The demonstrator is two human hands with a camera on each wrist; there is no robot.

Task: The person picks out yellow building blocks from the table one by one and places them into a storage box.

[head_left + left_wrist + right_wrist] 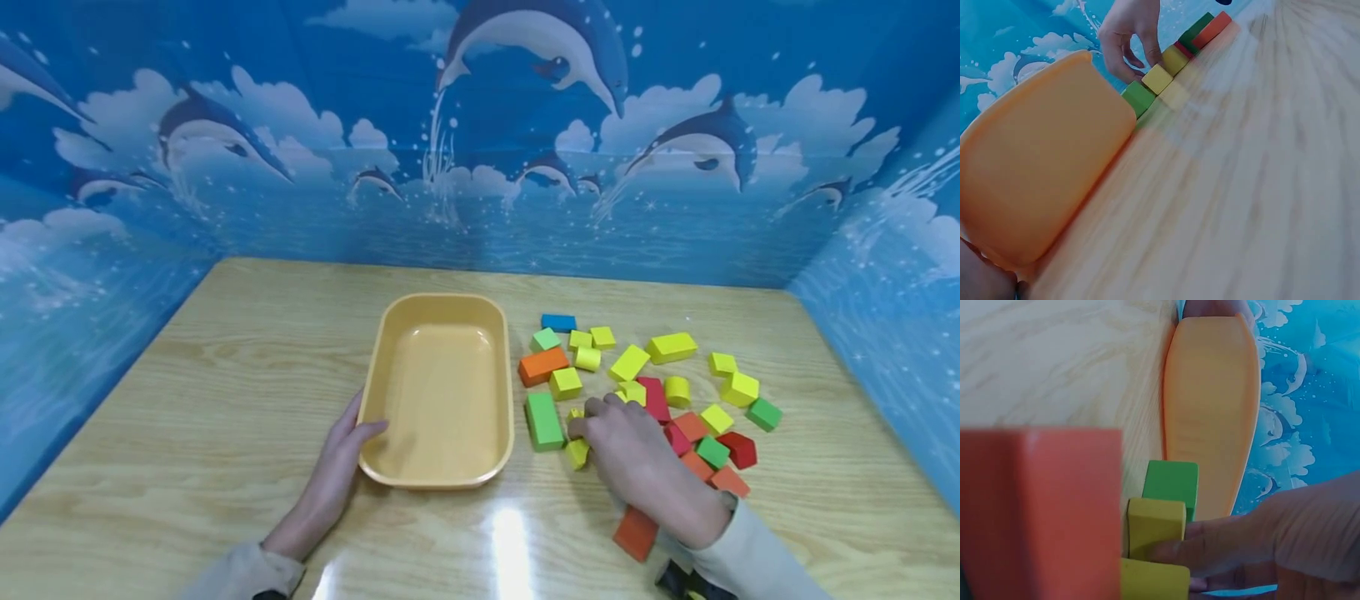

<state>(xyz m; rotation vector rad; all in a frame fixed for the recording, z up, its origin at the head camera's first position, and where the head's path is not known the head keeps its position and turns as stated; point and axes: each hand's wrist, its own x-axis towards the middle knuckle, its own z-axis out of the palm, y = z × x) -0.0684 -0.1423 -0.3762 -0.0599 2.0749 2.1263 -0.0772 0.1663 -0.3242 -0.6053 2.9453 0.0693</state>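
Note:
A shallow yellow-orange plastic tray [435, 479] lies on the table, its outer wall [1041, 144] large in the left wrist view. My left hand [337, 467] grips its near left edge, thumb over the rim and the other fingers hidden outside. Among the scattered blocks to the right, my right hand [637, 458] reaches down with bent fingers. In the right wrist view its thumb and forefinger pinch a yellow block [1157, 528]. Beside that block are a green block [1171, 484] and another yellow block [1154, 579]. The right fingertips are partly hidden in the head view.
Several yellow, red, orange and green toy blocks spread right of the tray, with a blue block [558, 322] at the back. An orange block [636, 533] lies near the right forearm. Dolphin-printed blue walls [480, 217] bound the wooden table [187, 400].

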